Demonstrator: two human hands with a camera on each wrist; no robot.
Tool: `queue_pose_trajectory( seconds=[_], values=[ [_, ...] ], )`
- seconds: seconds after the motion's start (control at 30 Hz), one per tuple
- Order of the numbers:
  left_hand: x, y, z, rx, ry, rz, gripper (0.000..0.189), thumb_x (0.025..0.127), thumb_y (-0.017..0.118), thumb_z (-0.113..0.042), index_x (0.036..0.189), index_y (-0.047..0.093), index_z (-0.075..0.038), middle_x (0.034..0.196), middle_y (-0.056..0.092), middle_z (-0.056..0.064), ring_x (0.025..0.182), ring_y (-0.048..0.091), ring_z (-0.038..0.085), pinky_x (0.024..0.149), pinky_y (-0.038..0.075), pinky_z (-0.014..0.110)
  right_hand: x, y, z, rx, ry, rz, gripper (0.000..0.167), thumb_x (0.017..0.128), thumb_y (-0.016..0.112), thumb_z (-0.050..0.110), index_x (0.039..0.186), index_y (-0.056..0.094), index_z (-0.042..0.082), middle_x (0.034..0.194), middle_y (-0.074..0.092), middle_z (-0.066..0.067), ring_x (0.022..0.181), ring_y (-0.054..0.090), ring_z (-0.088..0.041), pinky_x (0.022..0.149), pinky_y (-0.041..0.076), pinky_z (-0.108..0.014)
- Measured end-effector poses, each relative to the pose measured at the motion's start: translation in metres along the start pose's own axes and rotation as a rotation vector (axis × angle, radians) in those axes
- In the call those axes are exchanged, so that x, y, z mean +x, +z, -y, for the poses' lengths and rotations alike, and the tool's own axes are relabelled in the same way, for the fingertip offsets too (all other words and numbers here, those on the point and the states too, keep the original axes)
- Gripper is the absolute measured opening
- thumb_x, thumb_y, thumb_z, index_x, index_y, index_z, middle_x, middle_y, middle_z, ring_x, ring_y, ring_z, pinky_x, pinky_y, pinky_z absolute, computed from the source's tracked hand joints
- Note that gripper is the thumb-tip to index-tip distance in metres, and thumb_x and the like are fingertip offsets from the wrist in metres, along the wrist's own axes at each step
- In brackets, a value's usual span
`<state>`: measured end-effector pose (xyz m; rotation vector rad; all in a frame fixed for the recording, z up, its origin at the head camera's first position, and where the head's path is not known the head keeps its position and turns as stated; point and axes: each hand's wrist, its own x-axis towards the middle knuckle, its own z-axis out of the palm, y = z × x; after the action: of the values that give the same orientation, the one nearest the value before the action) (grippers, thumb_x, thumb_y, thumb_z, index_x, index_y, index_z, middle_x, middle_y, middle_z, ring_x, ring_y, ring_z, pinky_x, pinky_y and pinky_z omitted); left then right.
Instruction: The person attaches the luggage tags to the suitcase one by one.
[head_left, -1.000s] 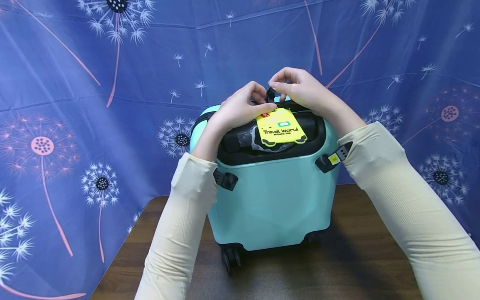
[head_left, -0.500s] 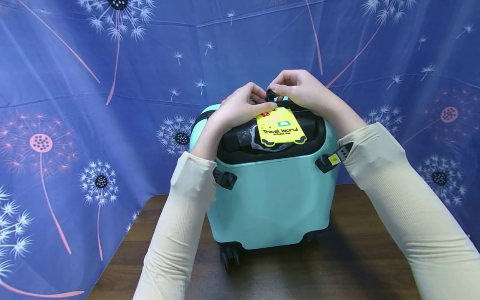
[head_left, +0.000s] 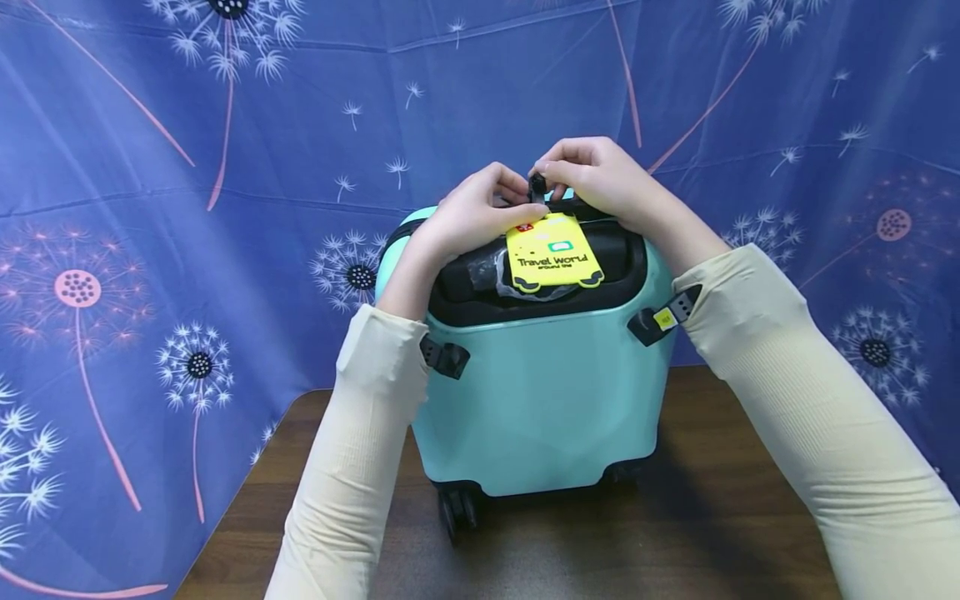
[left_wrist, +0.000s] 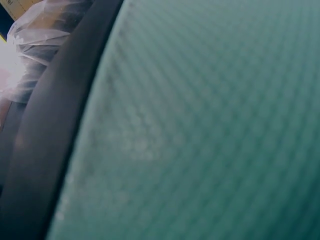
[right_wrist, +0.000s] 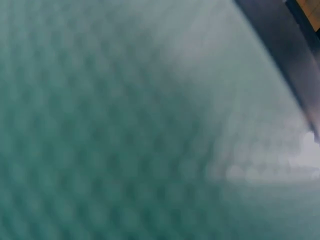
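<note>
A turquoise hard-shell suitcase (head_left: 547, 400) stands upright, its black recessed top facing me. Over that top lies a yellow luggage tag (head_left: 555, 258) printed "Travel World", with a short black strap (head_left: 537, 187) rising from its upper end. My left hand (head_left: 474, 212) holds the tag's upper end at the strap's base, thumb in front and fingers curled behind. My right hand (head_left: 600, 177) pinches the strap between thumb and curled fingers. Part of the suitcase handle is hidden under the tag and hands. Both wrist views are filled by the blurred suitcase shell (left_wrist: 200, 125).
Clear plastic wrap (head_left: 486, 273) covers part of the handle beneath the tag. The suitcase's black wheels (head_left: 457, 508) rest on a brown wooden table (head_left: 570, 550). A blue dandelion-print cloth (head_left: 300, 150) hangs close behind. Black wrist straps show at both cream sleeves (head_left: 757, 325).
Both hands stay at the tag's upper end. The black strap's end shows more plainly between the fingers now, and the whole view has shifted slightly.
</note>
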<state>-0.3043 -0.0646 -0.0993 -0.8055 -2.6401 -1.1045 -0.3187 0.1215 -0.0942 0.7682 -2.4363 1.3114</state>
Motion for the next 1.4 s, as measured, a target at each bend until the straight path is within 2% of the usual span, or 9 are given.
queue_pose_trajectory(
  seconds=[0.17, 0.6, 0.7, 0.97, 1.23, 1.4],
  values=[
    [0.0011, 0.0005, 0.0006, -0.013, -0.004, 0.007, 0.042, 0.087, 0.066, -0.033, 0.117, 0.05, -0.009, 0.117, 0.058, 0.002, 0.106, 0.057, 0.009, 0.092, 0.043, 0.021, -0.0001, -0.0003, -0.0008, -0.006, -0.007, -0.009, 0.021, 0.096, 0.053, 0.027, 0.097, 0.064, 0.009, 0.082, 0.058, 0.008, 0.08, 0.053, -0.011, 0.072, 0.037, -0.029],
    [0.0, 0.0003, 0.0003, -0.014, -0.003, 0.014, 0.042, 0.088, 0.066, -0.033, 0.118, 0.051, -0.009, 0.118, 0.058, 0.002, 0.105, 0.057, 0.009, 0.091, 0.043, 0.02, -0.0002, -0.0001, -0.0021, -0.015, -0.028, -0.023, 0.015, 0.092, 0.06, 0.025, 0.092, 0.065, 0.011, 0.077, 0.058, 0.007, 0.078, 0.052, -0.014, 0.066, 0.036, -0.025],
    [-0.0002, 0.0002, 0.0005, -0.022, -0.002, 0.015, 0.043, 0.087, 0.066, -0.033, 0.119, 0.051, -0.008, 0.118, 0.058, 0.003, 0.105, 0.057, 0.01, 0.091, 0.044, 0.02, -0.0001, -0.0001, -0.0015, -0.027, -0.018, -0.023, 0.015, 0.092, 0.059, 0.026, 0.092, 0.065, 0.011, 0.078, 0.057, 0.006, 0.079, 0.051, -0.015, 0.065, 0.036, -0.026],
    [-0.0005, -0.0003, 0.0018, -0.024, 0.007, -0.002, 0.042, 0.087, 0.067, -0.033, 0.118, 0.051, -0.008, 0.116, 0.059, 0.003, 0.103, 0.058, 0.009, 0.091, 0.043, 0.019, 0.002, 0.0008, -0.0012, -0.013, -0.001, -0.009, 0.023, 0.095, 0.054, 0.032, 0.101, 0.065, 0.012, 0.083, 0.058, 0.008, 0.08, 0.054, -0.011, 0.072, 0.038, -0.028],
    [0.0011, 0.0002, 0.0014, -0.01, 0.006, 0.013, 0.043, 0.087, 0.066, -0.034, 0.119, 0.051, -0.009, 0.118, 0.059, 0.002, 0.104, 0.057, 0.009, 0.092, 0.043, 0.019, 0.0016, 0.0002, -0.0033, 0.004, -0.025, -0.031, 0.015, 0.091, 0.06, 0.027, 0.084, 0.065, 0.015, 0.075, 0.059, 0.009, 0.075, 0.054, -0.013, 0.067, 0.039, -0.026],
    [0.0009, -0.0002, 0.0014, -0.006, 0.01, 0.013, 0.042, 0.088, 0.065, -0.033, 0.119, 0.051, -0.009, 0.118, 0.059, 0.002, 0.105, 0.057, 0.009, 0.092, 0.043, 0.019, 0.0026, 0.0008, -0.003, -0.008, -0.036, -0.036, 0.014, 0.091, 0.061, 0.025, 0.083, 0.064, 0.015, 0.075, 0.059, 0.009, 0.074, 0.052, -0.013, 0.064, 0.038, -0.026]
  ],
)
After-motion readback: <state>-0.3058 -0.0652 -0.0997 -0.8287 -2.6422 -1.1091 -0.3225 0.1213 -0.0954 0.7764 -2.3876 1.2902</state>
